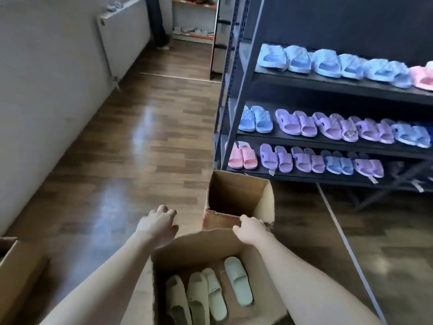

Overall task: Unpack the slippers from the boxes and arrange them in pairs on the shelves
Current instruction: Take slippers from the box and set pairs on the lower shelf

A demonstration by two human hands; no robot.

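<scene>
An open cardboard box (199,245) stands on the floor right below me, with several pale green and beige slippers (237,280) lying in it. My right hand (249,228) grips the far flap of this box. My left hand (159,225) hovers over the box's far left corner with fingers loosely curled, holding nothing. Just beyond stands a second cardboard box (239,195), open, its inside bare as far as I can see. The dark metal shelf unit (328,83) at the right carries rows of blue, purple and pink slippers (295,123) in pairs.
Another cardboard box (16,266) sits at the lower left edge. A white wall with a radiator (121,41) runs along the left. Wooden floor (131,141) stretches ahead. A farther shelf (194,31) with footwear stands at the back. A white cord (346,240) crosses the floor at right.
</scene>
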